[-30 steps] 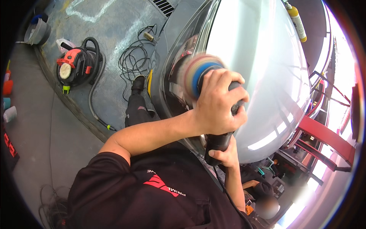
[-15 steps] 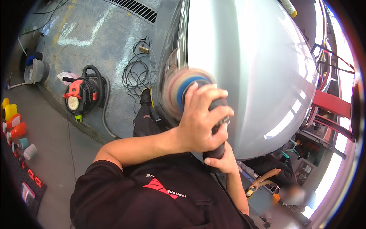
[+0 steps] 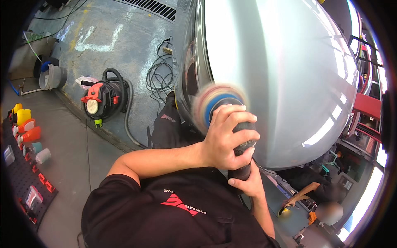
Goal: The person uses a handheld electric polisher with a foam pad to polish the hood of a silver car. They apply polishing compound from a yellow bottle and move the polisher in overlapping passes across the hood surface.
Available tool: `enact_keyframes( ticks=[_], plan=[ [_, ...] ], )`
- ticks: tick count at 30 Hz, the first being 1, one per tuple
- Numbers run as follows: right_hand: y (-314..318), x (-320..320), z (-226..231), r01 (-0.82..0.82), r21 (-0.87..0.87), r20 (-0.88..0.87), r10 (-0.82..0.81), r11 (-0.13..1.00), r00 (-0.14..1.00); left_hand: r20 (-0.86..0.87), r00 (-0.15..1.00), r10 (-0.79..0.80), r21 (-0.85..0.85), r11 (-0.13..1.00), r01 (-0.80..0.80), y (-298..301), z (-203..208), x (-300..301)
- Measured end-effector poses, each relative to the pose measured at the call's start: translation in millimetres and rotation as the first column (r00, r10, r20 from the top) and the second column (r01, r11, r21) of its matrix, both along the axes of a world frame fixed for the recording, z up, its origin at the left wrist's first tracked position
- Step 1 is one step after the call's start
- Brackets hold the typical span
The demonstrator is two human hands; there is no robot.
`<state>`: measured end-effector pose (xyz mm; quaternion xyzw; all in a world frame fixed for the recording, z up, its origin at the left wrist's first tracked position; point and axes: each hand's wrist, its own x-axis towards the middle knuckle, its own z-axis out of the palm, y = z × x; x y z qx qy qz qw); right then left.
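Note:
Both my hands grip a black handheld car polisher. My left hand wraps over its body just behind the head. Lower down, my right hand is closed round the rear handle. The round polishing pad, with a blue backing, is smeared by motion. It lies against the edge of a glossy silver car panel, over the seam with the dark side part. The pad's working face is hidden beneath the tool.
A red and black vacuum cleaner with a hose stands on the floor at left, near a coiled cable and a grey bucket. Spray bottles line a black pegboard. Another person works at lower right.
The view has shifted, so the floor things sit farther right. My hands and the polisher have moved slightly, the pad sitting nearer the panel's front corner. My grip is unchanged.

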<state>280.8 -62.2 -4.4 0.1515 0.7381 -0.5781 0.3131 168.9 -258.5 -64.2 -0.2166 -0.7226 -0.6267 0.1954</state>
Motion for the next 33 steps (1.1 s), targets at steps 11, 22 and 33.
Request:
enact_keyframes(
  ticks=[11,22,33],
  plan=[
    [-68,-99,18,0.063,0.005,-0.024,-0.063,0.998,0.998,-0.118,0.993,0.0,0.051,0.999,0.006,-61,12,-119],
    [-133,-217,41,0.095,0.121,-0.065,-0.087,0.988,0.994,-0.143,0.989,-0.026,0.156,0.987,0.048,-116,19,-251],
    [-173,-304,52,0.025,0.054,-0.21,-0.013,0.998,0.978,-0.112,0.992,-0.06,0.176,0.981,0.079,-160,21,-346]
  ],
)
